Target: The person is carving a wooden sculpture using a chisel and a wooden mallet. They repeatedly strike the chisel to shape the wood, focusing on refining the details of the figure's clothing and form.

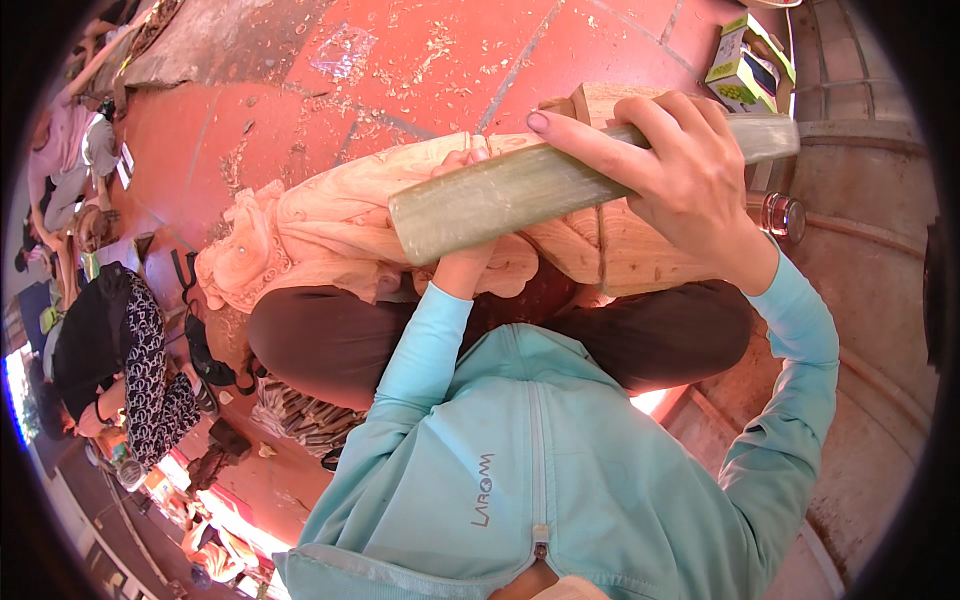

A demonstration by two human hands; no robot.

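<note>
My right hand is wrapped around a long, flat greenish-grey bar, with the thumb lying along its far edge. The bar slants across a carved pale wooden figure that lies lengthwise in front of my crossed legs. My left hand is at the figure's middle, mostly covered by the bar. Its curled fingertips show beyond the bar's far edge; whatever they grip is hidden. Swirling relief covers the figure's left end, while its right part is a smoother block.
Wood shavings litter the red tiled floor. A glass jar stands right of the figure, and a green-and-white box at the far right. To my left lie a bundle of carving tools and dark sandals. Other people sit further left.
</note>
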